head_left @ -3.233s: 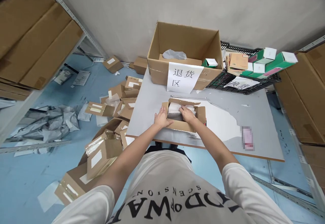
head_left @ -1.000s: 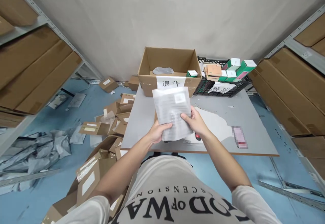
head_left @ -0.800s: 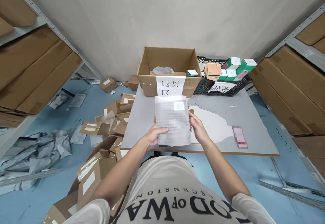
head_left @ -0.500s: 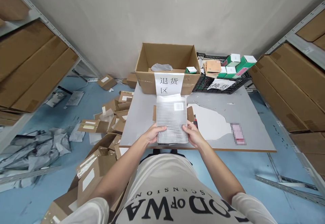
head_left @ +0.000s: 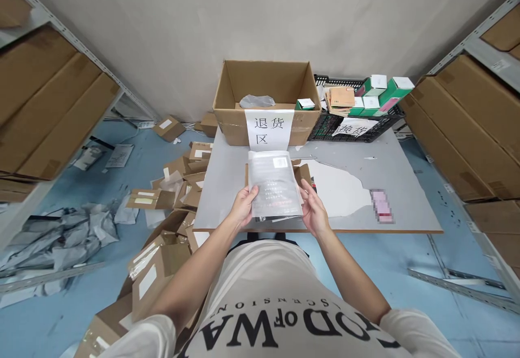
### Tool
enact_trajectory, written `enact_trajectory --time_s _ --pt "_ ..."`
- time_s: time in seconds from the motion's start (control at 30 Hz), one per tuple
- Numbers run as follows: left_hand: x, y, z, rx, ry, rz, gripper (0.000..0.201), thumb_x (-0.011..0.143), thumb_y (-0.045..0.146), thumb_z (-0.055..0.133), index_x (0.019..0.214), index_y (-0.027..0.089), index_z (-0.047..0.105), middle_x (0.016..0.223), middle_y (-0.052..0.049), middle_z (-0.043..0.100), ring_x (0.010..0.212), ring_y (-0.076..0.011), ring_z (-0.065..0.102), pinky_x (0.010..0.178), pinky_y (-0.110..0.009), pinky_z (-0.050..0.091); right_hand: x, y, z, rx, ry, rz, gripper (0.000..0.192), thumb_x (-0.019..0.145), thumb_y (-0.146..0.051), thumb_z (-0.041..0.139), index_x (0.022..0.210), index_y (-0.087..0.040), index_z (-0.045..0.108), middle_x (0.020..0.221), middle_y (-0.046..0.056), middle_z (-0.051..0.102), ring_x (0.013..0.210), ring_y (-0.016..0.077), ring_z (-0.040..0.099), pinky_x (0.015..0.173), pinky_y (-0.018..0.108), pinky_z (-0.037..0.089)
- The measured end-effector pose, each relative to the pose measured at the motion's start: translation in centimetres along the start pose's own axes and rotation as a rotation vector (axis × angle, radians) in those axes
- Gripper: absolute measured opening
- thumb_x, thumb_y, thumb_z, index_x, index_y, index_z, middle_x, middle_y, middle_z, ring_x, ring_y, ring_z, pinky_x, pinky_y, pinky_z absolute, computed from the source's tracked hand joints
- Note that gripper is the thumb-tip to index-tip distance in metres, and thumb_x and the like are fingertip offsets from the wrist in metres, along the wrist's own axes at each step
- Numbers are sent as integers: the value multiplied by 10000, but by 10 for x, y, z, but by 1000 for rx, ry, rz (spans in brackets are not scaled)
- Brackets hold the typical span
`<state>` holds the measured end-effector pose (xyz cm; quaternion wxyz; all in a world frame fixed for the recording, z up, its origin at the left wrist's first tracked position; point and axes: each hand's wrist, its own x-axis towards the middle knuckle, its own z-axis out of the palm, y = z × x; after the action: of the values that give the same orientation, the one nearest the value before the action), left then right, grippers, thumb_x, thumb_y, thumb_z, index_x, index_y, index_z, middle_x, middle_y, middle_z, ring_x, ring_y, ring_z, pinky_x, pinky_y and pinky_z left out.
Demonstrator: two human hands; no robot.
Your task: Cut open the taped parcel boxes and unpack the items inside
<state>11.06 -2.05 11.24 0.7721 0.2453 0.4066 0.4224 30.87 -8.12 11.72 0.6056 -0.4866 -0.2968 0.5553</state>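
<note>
A flat, translucent plastic pouch [head_left: 273, 184] with a small white label near its top is held up over the table's front edge. My left hand [head_left: 244, 205] grips its lower left edge, thumb on top. At its right edge, my right hand [head_left: 313, 209] has its fingers apart; whether the fingertips touch the pouch is not clear. Behind the pouch lies an opened brown cardboard box [head_left: 302, 174], mostly hidden, with only its side flaps showing.
At the table's [head_left: 406, 195] back stand a large open carton [head_left: 233, 129] with a paper sign [head_left: 268, 129] and a black crate [head_left: 357, 133] of green-white boxes. A white sheet [head_left: 337, 190] and a blurred pink item [head_left: 382, 206] lie right. Discarded cartons [head_left: 162, 271] crowd the floor at left.
My right hand has loosened from the pouch's right edge and its fingers have opened. The pouch tilts slightly, and my left hand keeps its grip. The view has shifted a little.
</note>
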Motion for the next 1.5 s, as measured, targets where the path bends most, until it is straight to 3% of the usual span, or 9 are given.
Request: enact_trajectory --time_s 0.13,0.23,0.4,0.7,0.9,1.07,1.2,1.43,1.5 --pt "3 0 -5 -47 28 24 358 692 410 763 889 145 623 792 -57 714 861 -228 688 823 -383 549 -13 12 -5 -70 255 -170 265 781 -421 642 981 -257 584 1081 51 656 896 177 650 722 309 527" --pt "6 1 -3 -65 43 54 359 692 400 766 899 150 614 834 -59 716 912 -232 678 853 -389 537 -26 21 0 -82 218 -101 236 745 -404 687 871 -253 557 807 -4 655 606 138 612 570 293 515" --pt "14 6 14 -83 49 176 437 665 425 783 970 176 593 972 -54 710 1013 -231 644 912 -390 504 -28 27 32 -65 15 78 305 652 -398 766 810 -240 558 813 24 669 780 203 664 651 346 557" --pt "14 11 32 -168 -58 268 363 727 389 749 983 216 557 1125 -36 664 1116 -212 587 978 -404 451 7 9 50 47 199 -121 462 679 -388 732 1054 -242 505 1020 51 664 912 183 644 777 355 545" --pt "19 14 34 -119 -110 159 398 761 431 706 1069 227 555 1198 -55 629 1156 -234 559 989 -425 434 15 -5 48 -212 294 -332 302 733 -373 681 945 -217 533 935 67 684 910 199 649 808 346 528" --pt "-7 18 56 -101 -124 133 638 755 705 528 1165 217 557 1302 -102 562 1270 -287 456 990 -415 429 6 -7 43 -500 215 -464 181 773 -361 620 915 -261 570 1139 91 664 1103 265 602 890 418 516" --pt "-37 18 67 -142 -108 178 675 686 661 645 1177 207 556 1259 -94 595 1245 -294 484 998 -415 428 -6 7 35 -693 2 -491 156 779 -320 596 930 -301 629 1220 58 634 1206 270 540 1032 488 422" --pt "-35 14 37 -198 50 38 469 715 335 712 1132 148 605 1025 -97 705 987 -285 658 905 -434 504 -22 2 41 -872 -438 -616 219 800 -319 619 1010 -349 673 1226 3 628 1235 255 511 1093 524 337" --pt "-28 14 25 -204 34 15 486 704 295 715 1151 144 598 987 -94 715 935 -283 676 889 -448 512 -20 -10 40 -862 -460 -642 375 718 -376 710 1086 -321 662 1295 41 582 1266 293 476 1109 532 303"
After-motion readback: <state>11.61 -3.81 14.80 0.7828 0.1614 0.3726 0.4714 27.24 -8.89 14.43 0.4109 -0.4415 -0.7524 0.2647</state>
